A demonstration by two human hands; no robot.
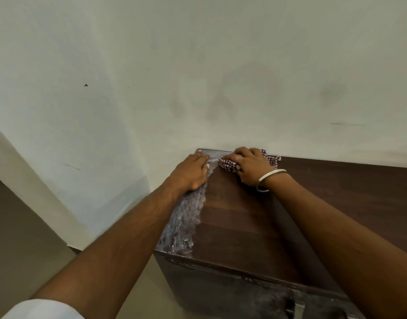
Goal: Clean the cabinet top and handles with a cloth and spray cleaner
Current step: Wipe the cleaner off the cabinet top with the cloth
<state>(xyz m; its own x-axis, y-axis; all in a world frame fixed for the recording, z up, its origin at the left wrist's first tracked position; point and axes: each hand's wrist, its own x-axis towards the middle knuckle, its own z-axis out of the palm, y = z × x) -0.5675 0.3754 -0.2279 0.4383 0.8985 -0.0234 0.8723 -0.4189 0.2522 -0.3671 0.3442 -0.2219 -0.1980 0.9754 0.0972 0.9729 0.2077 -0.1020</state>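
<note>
Dark wood-grain cabinet top [255, 217], dusty grey edge; checked woven cloth [227, 163].

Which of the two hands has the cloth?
The right hand, the braceleted one, grips the checked cloth; the left hand lies flat, empty.

We saw cabinet top [313, 203] in lower right of frame, wall [151, 65] behind it. Left hand [191, 171] lay flat on top's left edge. Right hand [248, 166] sat just right of it, on cloth [227, 163], near back corner. Floor [18, 226] at lower left.
</note>
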